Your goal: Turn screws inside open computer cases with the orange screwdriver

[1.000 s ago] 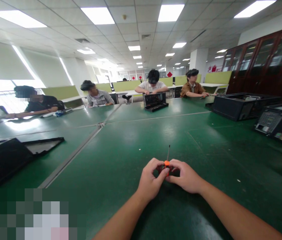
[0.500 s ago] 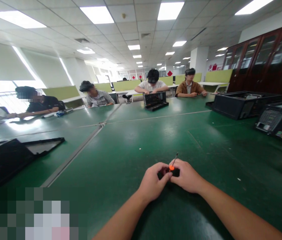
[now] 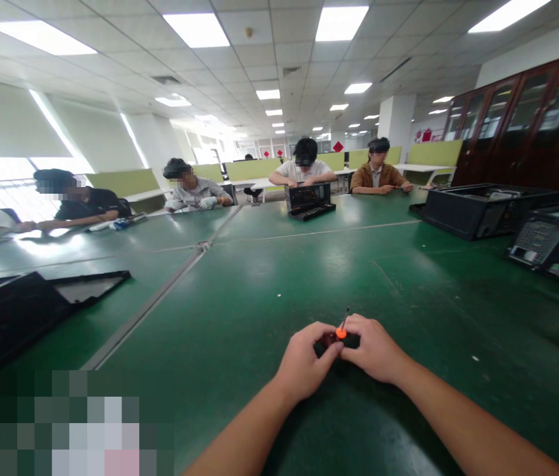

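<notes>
A small screwdriver (image 3: 341, 332) with an orange handle is held upright between my hands, its thin dark shaft leaning slightly right. My left hand (image 3: 303, 357) is closed, thumb and fingertips pinching the handle from the left. From the other side my right hand (image 3: 374, 349) closes on the same handle, its thumb close to the left thumb. The lower part of the handle is hidden behind my fingers. Both hands are just over the green table (image 3: 239, 317).
Two open black computer cases (image 3: 450, 215) (image 3: 537, 241) stand at the right. A black panel (image 3: 26, 311) lies at the left beside the table seam. Across the table a person (image 3: 306, 165) works at another open case (image 3: 309, 199). Other people sit along the far side.
The screwdriver's shaft appears slightly shorter and lower, while both hands keep their hold. Across the table, a person's gloved hands have come up into view.
</notes>
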### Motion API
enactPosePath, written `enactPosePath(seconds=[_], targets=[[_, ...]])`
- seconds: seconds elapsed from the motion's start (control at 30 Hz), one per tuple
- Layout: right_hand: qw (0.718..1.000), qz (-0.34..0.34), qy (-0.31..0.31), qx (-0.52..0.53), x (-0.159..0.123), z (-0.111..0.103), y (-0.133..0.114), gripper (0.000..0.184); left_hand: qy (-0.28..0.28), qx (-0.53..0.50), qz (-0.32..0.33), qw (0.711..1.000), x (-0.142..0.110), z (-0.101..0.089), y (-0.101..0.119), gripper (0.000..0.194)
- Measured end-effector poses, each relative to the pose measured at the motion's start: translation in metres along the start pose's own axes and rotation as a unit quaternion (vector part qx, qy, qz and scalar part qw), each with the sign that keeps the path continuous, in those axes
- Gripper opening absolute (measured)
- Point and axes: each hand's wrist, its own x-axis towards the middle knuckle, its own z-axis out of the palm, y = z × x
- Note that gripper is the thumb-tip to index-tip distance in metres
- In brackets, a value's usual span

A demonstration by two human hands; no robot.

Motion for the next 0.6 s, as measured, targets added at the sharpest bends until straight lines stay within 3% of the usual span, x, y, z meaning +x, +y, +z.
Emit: enactPosePath(seconds=[0.13,0.37,0.6], targets=[[0.999,-0.015,0.031,0.013,0.0005,-0.0005,-0.0016,0.015,0.017,-0.01,0.016,1.0,-0.0007,-0.0019,0.0034,0.017],[1.0,0.004,-0.004,-0.006,-0.0005,0.0041,0.0029,0.009,-0.008,0.004,-0.017,1.0,0.0,-0.0014,0.0018,0.015],[1.0,-0.006,0.019,-0.006,-0.0009,0.0019,0.0005,0.014,0.015,-0.001,0.011,1.0,0.0005,-0.0011,0.0043,0.016]])
